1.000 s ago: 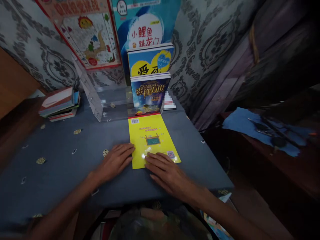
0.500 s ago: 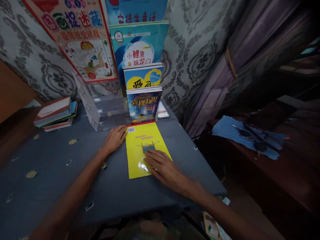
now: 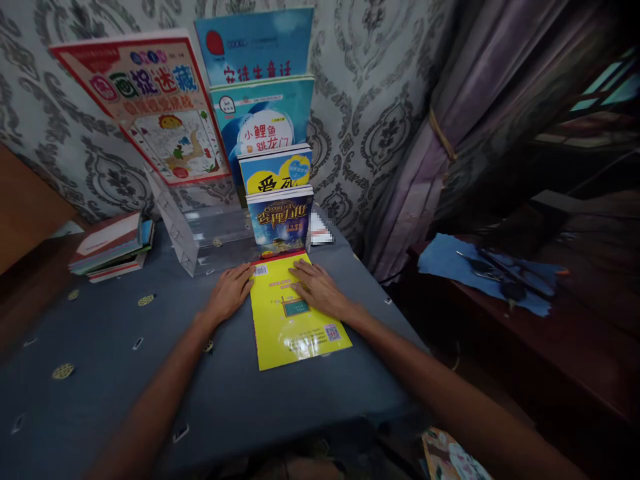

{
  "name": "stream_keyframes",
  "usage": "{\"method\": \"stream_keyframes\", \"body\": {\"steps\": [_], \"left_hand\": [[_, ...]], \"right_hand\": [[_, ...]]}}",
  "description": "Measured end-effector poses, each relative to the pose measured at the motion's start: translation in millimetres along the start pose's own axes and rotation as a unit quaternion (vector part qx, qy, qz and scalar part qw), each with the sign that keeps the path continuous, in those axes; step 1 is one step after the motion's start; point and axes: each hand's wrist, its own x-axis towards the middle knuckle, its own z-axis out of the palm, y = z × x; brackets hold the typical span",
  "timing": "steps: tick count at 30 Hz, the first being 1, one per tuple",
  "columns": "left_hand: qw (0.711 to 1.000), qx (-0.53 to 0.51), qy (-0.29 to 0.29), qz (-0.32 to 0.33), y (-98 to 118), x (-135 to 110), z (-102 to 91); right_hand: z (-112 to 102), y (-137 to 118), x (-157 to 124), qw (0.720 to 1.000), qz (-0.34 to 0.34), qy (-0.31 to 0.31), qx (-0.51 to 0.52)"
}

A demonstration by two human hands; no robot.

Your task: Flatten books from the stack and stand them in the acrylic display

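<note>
A yellow book (image 3: 295,327) lies flat on the blue-grey tablecloth (image 3: 100,347), back cover up, its far edge at the foot of a clear stepped display stand (image 3: 210,233). My left hand (image 3: 230,293) rests at the book's far left corner, fingers stretched and touching its edge. My right hand (image 3: 317,287) lies flat on the book's far right part, fingers spread. Upright in the stand are a dark blue book (image 3: 280,220), a yellow-and-blue book (image 3: 275,170) and taller blue books (image 3: 260,120) behind.
A red-and-white picture book (image 3: 150,107) leans on the patterned wall at left. A stack of books (image 3: 113,243) lies at the table's far left. A curtain (image 3: 425,133) hangs at right, beside a dark bench with a blue cloth (image 3: 480,273).
Both hands slid away from me along the yellow book, from its near edge to its far end by the stand. The book lies slightly closer to the stand. The camera tilted up.
</note>
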Motion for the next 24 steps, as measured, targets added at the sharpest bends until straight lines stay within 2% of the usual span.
{"method": "stream_keyframes", "body": {"steps": [3,7,14,18,20,22,24], "left_hand": [[1.0,0.005,-0.009,0.006,2.7,-6.8,0.8],[1.0,0.006,-0.013,0.019,15.3,-27.4,-2.8],[0.999,0.023,-0.028,0.039,55.7,-85.7,-10.7],[0.998,0.036,-0.035,0.034,72.9,-119.8,-16.6],[0.996,0.03,-0.054,0.067,78.9,-138.1,-27.3],[0.988,0.01,-0.091,0.125,84.8,-156.7,-40.7],[0.98,-0.001,-0.125,0.154,91.9,-173.3,-50.5]], "right_hand": [[4.0,-0.3,-4.5,1.0,-0.004,0.007,-0.008],[8.0,-10.2,-29.4,1.0,-0.014,0.014,-0.02],[8.2,-34.5,-95.4,0.999,-0.043,0.03,-0.016],[4.3,-46.8,-121.7,0.998,-0.053,0.026,0.002],[2.7,-50.3,-129.4,0.998,-0.052,0.022,0.008],[2.2,-51.6,-133.7,0.998,-0.05,0.022,0.011],[3.0,-51.9,-135.3,0.999,-0.046,0.027,0.01]]}}
